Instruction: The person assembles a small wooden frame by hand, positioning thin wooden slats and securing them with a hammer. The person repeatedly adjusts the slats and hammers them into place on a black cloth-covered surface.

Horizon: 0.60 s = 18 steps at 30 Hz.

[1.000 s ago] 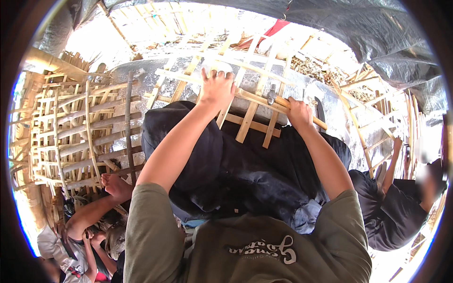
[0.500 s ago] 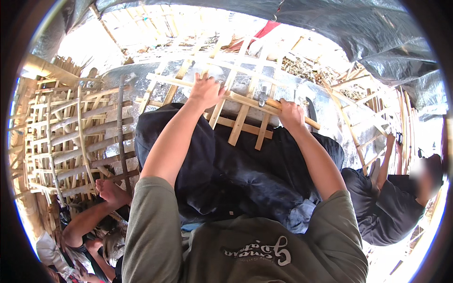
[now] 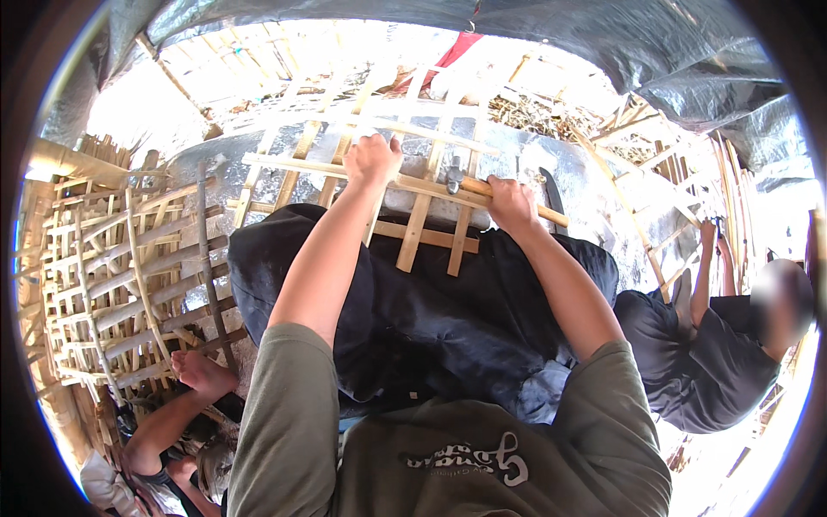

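A lattice of pale wooden slats (image 3: 415,233) lies across my knees, its far end washed out by glare. My left hand (image 3: 372,159) is closed over one of its cross slats, fingers curled down and their tips hidden. Held in my right hand (image 3: 512,205) is a hammer (image 3: 475,185), gripped around the wooden handle close behind the metal head. The head points left, just above the near cross slat, and the handle end sticks out to the right of my fist.
Dark cloth (image 3: 448,310) covers my lap. A dark blade (image 3: 553,194) lies beyond my right hand. Lattice panels (image 3: 129,284) stand at left, near another person's bare leg (image 3: 164,422). Another person (image 3: 698,362) sits at right beside a wooden frame (image 3: 624,202). Dark plastic sheeting (image 3: 689,69) hangs overhead.
The whole view has shifted slightly, so the lattice appears further left. My left hand has moved a little rightward along the slat. My right hand keeps its grip on the hammer.
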Each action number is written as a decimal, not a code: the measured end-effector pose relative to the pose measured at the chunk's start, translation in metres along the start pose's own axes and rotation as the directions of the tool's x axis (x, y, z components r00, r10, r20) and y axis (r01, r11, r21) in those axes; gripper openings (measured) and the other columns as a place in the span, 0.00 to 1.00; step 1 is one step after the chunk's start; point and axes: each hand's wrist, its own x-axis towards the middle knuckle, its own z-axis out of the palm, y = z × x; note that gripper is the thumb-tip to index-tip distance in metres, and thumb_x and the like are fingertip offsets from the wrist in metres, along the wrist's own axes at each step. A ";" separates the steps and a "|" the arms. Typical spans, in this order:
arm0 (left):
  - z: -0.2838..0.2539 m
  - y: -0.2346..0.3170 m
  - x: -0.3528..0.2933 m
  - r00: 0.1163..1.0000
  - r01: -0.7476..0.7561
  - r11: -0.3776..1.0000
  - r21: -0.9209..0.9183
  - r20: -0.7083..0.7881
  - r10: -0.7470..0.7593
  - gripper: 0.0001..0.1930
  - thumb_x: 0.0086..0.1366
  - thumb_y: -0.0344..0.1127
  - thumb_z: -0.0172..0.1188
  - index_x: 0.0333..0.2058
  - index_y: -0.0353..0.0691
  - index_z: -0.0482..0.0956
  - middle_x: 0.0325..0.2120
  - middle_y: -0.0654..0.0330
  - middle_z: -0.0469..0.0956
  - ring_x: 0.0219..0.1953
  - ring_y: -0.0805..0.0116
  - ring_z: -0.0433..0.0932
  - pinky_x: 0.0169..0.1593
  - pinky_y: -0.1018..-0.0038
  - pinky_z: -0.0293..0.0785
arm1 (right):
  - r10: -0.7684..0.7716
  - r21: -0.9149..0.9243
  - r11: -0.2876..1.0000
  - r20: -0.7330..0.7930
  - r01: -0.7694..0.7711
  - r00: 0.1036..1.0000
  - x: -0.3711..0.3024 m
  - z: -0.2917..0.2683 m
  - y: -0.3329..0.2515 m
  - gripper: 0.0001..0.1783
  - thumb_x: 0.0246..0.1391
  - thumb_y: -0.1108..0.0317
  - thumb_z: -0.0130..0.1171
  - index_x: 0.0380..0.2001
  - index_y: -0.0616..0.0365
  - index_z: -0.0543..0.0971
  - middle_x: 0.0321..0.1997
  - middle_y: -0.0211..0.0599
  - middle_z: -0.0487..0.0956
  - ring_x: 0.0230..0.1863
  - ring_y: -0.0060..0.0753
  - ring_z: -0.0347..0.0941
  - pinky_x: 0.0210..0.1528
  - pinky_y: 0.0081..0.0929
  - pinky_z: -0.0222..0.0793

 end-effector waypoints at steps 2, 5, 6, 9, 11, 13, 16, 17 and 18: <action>0.006 -0.001 0.003 0.999 0.004 1.000 -0.010 -0.054 -0.005 0.26 0.68 0.56 0.50 0.41 0.36 0.83 0.40 0.48 0.82 0.50 0.51 0.80 0.55 0.56 0.73 | 0.004 -0.011 1.000 -0.009 -0.004 1.000 0.000 0.001 -0.001 0.09 0.53 0.67 0.57 0.38 0.55 0.78 0.35 0.51 0.82 0.39 0.57 0.80 0.44 0.50 0.75; 0.012 0.002 0.013 1.000 0.004 0.998 -0.060 0.026 -0.002 0.25 0.67 0.55 0.52 0.43 0.36 0.82 0.46 0.46 0.81 0.53 0.51 0.78 0.56 0.55 0.73 | 0.016 0.019 1.000 0.041 -0.017 0.999 -0.001 -0.002 -0.001 0.11 0.57 0.62 0.56 0.40 0.54 0.79 0.37 0.51 0.82 0.41 0.59 0.80 0.47 0.53 0.75; 0.016 0.001 0.015 0.999 0.001 0.995 -0.099 0.036 0.003 0.25 0.67 0.55 0.52 0.43 0.36 0.82 0.47 0.46 0.81 0.53 0.52 0.78 0.57 0.54 0.72 | -0.006 0.031 1.000 0.011 0.005 1.000 -0.003 -0.003 -0.001 0.11 0.56 0.62 0.56 0.40 0.54 0.79 0.36 0.51 0.82 0.40 0.60 0.80 0.46 0.52 0.75; 0.020 -0.001 0.024 0.994 0.026 0.988 -0.153 0.111 -0.009 0.25 0.67 0.55 0.55 0.45 0.35 0.81 0.48 0.47 0.81 0.54 0.52 0.78 0.59 0.50 0.68 | -0.002 0.070 0.998 -0.003 0.002 1.000 0.000 0.000 0.004 0.10 0.56 0.63 0.55 0.39 0.53 0.79 0.36 0.51 0.82 0.40 0.59 0.80 0.46 0.52 0.75; 0.023 -0.004 0.027 0.993 0.015 0.991 -0.130 0.117 0.001 0.26 0.67 0.55 0.55 0.45 0.35 0.81 0.48 0.47 0.81 0.54 0.52 0.78 0.60 0.49 0.68 | 0.007 0.125 0.992 -0.060 0.001 0.998 0.000 0.001 0.006 0.09 0.56 0.63 0.55 0.37 0.53 0.80 0.33 0.52 0.82 0.37 0.59 0.80 0.43 0.51 0.75; 0.026 -0.007 0.028 0.997 0.005 0.990 -0.138 0.083 0.007 0.24 0.67 0.54 0.56 0.45 0.36 0.81 0.46 0.48 0.82 0.53 0.51 0.78 0.59 0.48 0.67 | 0.007 0.192 0.981 -0.149 0.022 0.989 0.003 -0.002 0.009 0.08 0.56 0.64 0.54 0.35 0.53 0.80 0.30 0.52 0.82 0.33 0.59 0.80 0.39 0.50 0.76; 0.023 -0.003 0.018 0.998 0.032 0.980 -0.197 0.062 -0.020 0.22 0.66 0.52 0.58 0.41 0.36 0.82 0.43 0.48 0.82 0.50 0.50 0.79 0.58 0.49 0.67 | 0.019 0.261 0.962 -0.353 0.079 0.935 0.002 -0.017 0.010 0.07 0.55 0.65 0.55 0.32 0.53 0.80 0.24 0.52 0.80 0.27 0.59 0.78 0.32 0.49 0.76; 0.022 -0.005 0.019 0.997 0.028 0.980 -0.196 0.079 -0.012 0.22 0.66 0.52 0.58 0.40 0.36 0.82 0.42 0.48 0.82 0.50 0.50 0.79 0.58 0.50 0.68 | 0.058 0.279 0.959 -0.361 0.048 0.931 0.004 -0.021 0.012 0.07 0.55 0.65 0.56 0.33 0.53 0.80 0.24 0.51 0.80 0.28 0.59 0.79 0.33 0.48 0.76; 0.020 -0.007 0.020 0.995 0.025 0.980 -0.196 0.097 -0.006 0.21 0.66 0.52 0.58 0.39 0.36 0.83 0.42 0.48 0.82 0.49 0.50 0.79 0.57 0.50 0.68 | 0.097 0.297 0.955 -0.368 0.018 0.925 0.005 -0.025 0.014 0.07 0.55 0.65 0.56 0.33 0.53 0.80 0.24 0.51 0.80 0.28 0.59 0.79 0.33 0.48 0.76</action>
